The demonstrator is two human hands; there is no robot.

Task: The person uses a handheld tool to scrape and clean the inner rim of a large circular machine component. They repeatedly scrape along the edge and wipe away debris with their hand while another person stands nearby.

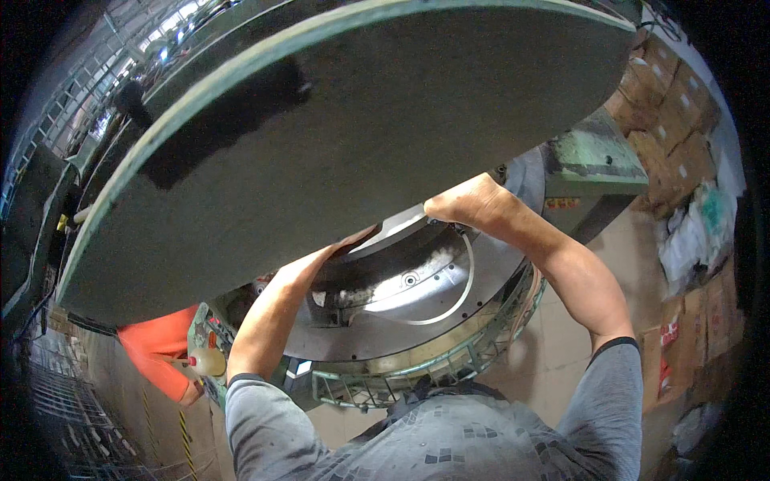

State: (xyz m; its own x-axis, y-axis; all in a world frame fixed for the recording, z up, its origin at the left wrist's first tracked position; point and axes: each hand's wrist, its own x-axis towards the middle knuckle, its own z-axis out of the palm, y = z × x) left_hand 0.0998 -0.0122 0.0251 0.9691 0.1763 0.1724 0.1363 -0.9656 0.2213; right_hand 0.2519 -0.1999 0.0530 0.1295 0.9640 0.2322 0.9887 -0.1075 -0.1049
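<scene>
A large dark panel (385, 132) with a pale green rim spans the upper view and hides much of what lies under it. Both forearms reach below its near edge. Only the edge of my left hand (359, 235) shows, above the metal ring of a round machine (415, 264). My right hand (460, 197) shows just its heel and wrist by the panel's edge; the fingers are hidden. Whatever either hand holds cannot be seen. A thin pale hose (463, 300) curves over the machine's bolted ring, starting beneath my right wrist.
A green metal railing (397, 391) curves around the machine before my waist. Cardboard boxes (668, 120) and plastic bags (692, 246) line the right side. At left, a person's orange sleeve (159, 343) is near a yellowish plastic bottle (209, 362). A green machine block (595, 156) juts out at right.
</scene>
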